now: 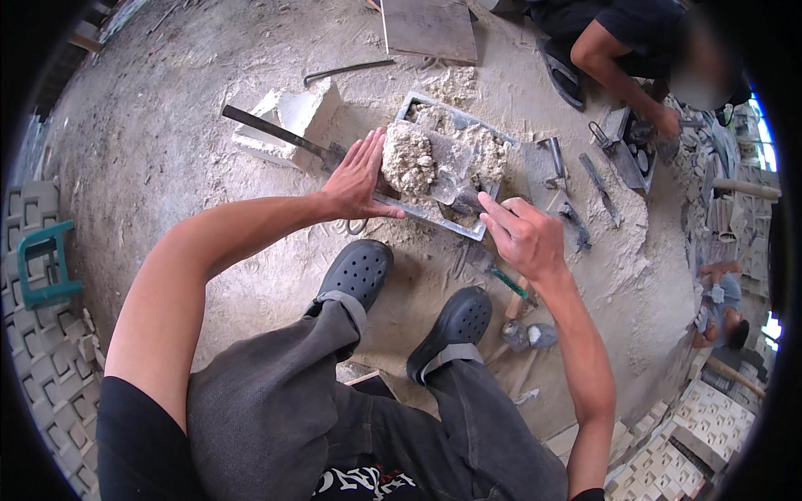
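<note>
A rectangular metal frame lies on the ground in front of me, partly filled with crumbly pale mortar-like mix. My right hand is closed round the handle of a trowel, whose flat blade rests over the frame. A heap of the damp-looking mix sits at the blade's left side. Against that heap's left edge lies my left hand, fingers stretched out and flat, holding nothing. Just behind its fingers is a long dark metal bar, its near end partly hidden.
A white block lies at left, near a bent rod. Hand tools lie to the right. A co-worker crouches at upper right, and another person is farther right. A green stool stands far left.
</note>
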Action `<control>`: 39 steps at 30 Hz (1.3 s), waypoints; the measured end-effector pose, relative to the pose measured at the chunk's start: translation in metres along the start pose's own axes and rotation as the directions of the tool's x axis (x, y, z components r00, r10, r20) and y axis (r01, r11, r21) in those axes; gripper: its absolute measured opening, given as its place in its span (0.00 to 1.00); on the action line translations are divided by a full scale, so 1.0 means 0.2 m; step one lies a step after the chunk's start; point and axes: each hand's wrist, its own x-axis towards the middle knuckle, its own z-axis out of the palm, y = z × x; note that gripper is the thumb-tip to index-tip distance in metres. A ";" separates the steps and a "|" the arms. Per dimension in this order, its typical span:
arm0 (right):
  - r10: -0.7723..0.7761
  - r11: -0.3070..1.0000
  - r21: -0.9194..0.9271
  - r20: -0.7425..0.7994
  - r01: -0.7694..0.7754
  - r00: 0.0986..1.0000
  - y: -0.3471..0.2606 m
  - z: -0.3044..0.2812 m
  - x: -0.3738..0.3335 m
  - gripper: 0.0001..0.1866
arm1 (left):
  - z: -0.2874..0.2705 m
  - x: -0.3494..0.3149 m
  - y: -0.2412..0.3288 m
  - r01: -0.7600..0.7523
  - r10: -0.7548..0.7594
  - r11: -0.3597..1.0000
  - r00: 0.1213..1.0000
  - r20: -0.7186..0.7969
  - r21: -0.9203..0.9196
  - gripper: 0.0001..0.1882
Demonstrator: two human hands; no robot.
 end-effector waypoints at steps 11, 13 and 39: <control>0.163 0.984 0.073 -0.029 -0.161 0.986 0.07 0.03 -0.10 0.16 | 0.00 0.05 0.16 0.046 -0.047 0.994 0.999 0.011 0.102 0.77; 0.200 0.979 0.054 -0.060 -0.196 0.978 0.07 0.03 -0.10 0.16 | 0.01 0.12 0.19 0.063 -0.065 0.992 0.998 0.013 0.112 0.78; 0.133 0.990 0.048 -0.105 -0.129 0.985 0.34 -0.05 -0.32 0.16 | 0.06 0.32 0.38 -0.173 0.172 0.984 0.984 0.050 0.035 0.75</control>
